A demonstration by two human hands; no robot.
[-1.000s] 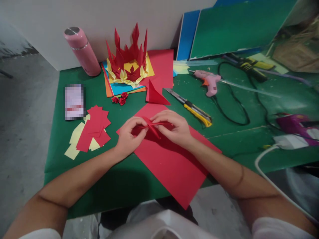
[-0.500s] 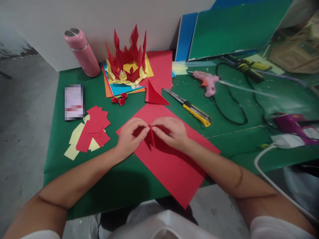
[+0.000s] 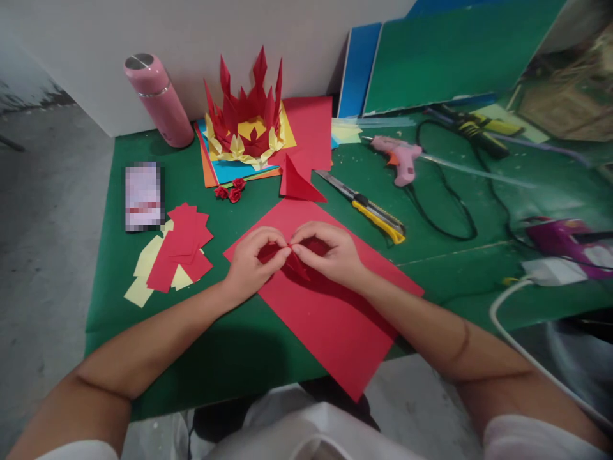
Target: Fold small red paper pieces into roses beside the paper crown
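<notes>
My left hand point(image 3: 251, 262) and my right hand point(image 3: 330, 252) meet fingertip to fingertip over a large red paper sheet point(image 3: 330, 313) on the green table point(image 3: 230, 358). Both pinch a small folded red paper piece point(image 3: 297, 260) between thumbs and forefingers, held just above the sheet. Most of the piece is hidden by my fingers. A folded red triangle point(image 3: 297, 182) lies just beyond my hands.
A red and yellow paper crown point(image 3: 246, 121) sits on stacked coloured sheets at the back. Left are a pink bottle point(image 3: 160, 99), a phone point(image 3: 142, 195) and cut paper squares point(image 3: 175, 252). Right lie a yellow utility knife point(image 3: 371, 211), a pink glue gun point(image 3: 397, 156) and cables.
My hands have drawn closer together and the long red strip that stuck out a second ago is now folded down into a small piece between my fingertips.
</notes>
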